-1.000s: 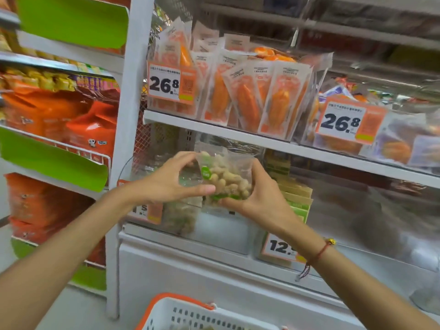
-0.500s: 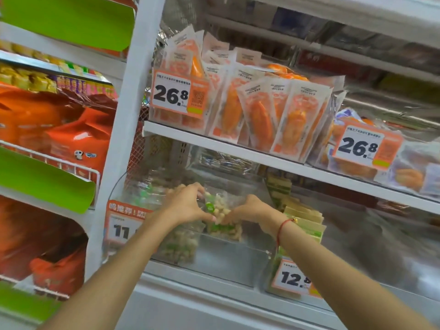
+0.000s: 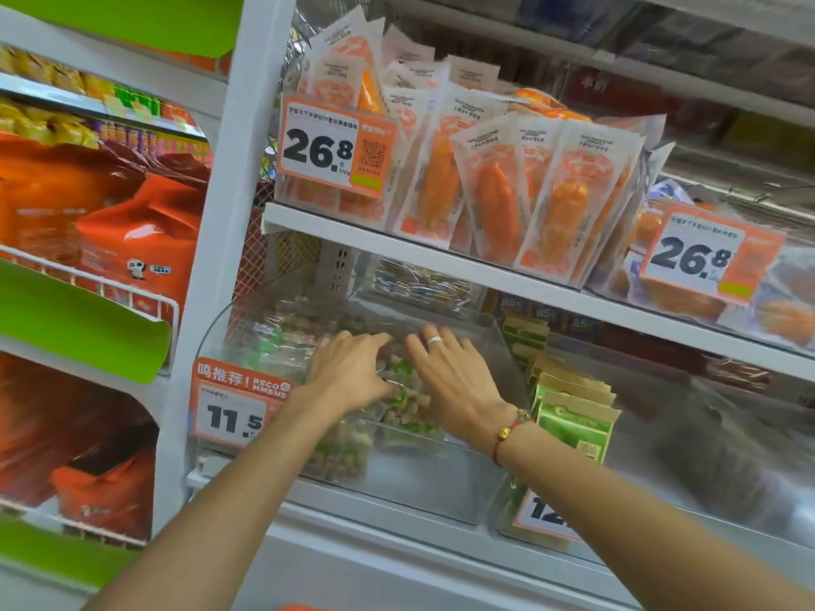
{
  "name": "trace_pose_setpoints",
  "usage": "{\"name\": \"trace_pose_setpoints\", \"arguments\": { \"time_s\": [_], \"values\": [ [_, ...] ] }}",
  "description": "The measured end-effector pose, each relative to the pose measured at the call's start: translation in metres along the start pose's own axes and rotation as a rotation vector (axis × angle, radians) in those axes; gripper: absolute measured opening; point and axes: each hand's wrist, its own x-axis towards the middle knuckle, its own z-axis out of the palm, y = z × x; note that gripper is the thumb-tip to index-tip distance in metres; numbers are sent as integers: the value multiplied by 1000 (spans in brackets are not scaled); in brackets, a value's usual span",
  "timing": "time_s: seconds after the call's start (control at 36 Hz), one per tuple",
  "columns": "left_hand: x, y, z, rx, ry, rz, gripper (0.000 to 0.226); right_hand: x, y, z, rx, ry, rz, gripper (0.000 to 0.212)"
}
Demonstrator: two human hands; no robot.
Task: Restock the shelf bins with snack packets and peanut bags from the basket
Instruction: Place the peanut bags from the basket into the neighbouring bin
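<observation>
A clear peanut bag (image 3: pixel 405 401) with green print lies inside the transparent shelf bin (image 3: pixel 423 482) on the lower shelf, beside other peanut bags (image 3: pixel 339 452) stacked at the bin's left. My left hand (image 3: pixel 350 374) and my right hand (image 3: pixel 456 383) both reach into the bin, palms down. Their fingers lie fairly straight, resting on the bag from the left and the right. The bag shows only in the gap between the hands.
An 11.5 price tag (image 3: pixel 233 412) hangs on the bin's front left. Green packets (image 3: pixel 573 421) fill the neighbouring bin to the right. Orange snack packets (image 3: pixel 489 187) stand on the shelf above. An orange sliver of the basket rim (image 3: pixel 300 607) shows at the bottom edge.
Both hands carried the peanut bag from in front of the shelf down into the clear bin. Their grip has loosened into flat fingers on top of the bag.
</observation>
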Motion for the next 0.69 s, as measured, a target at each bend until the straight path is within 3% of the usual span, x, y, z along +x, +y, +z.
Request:
{"name": "trace_pose_setpoints", "arguments": {
  "time_s": [0.11,0.17,0.22,0.33,0.44,0.56,0.69],
  "values": [
    [-2,-3,-1,-50,-11,56,59,-4,5,1,189,-113,101,36],
    [-2,-3,-1,-30,-22,63,46,-4,10,2,269,-132,158,30],
    [-2,-2,0,-20,-21,56,44,-4,12,0,321,-145,175,30],
    [-3,0,-1,-44,6,15,63,-2,5,0,371,-87,175,28],
    [-4,5,-2,-59,30,-52,40,-2,-1,3,410,-81,193,32],
    [-3,9,1,-57,76,-102,26,0,3,3,342,-179,229,62],
    [-4,8,5,-95,135,-116,20,0,4,5,258,-234,212,58]
  ]
}}
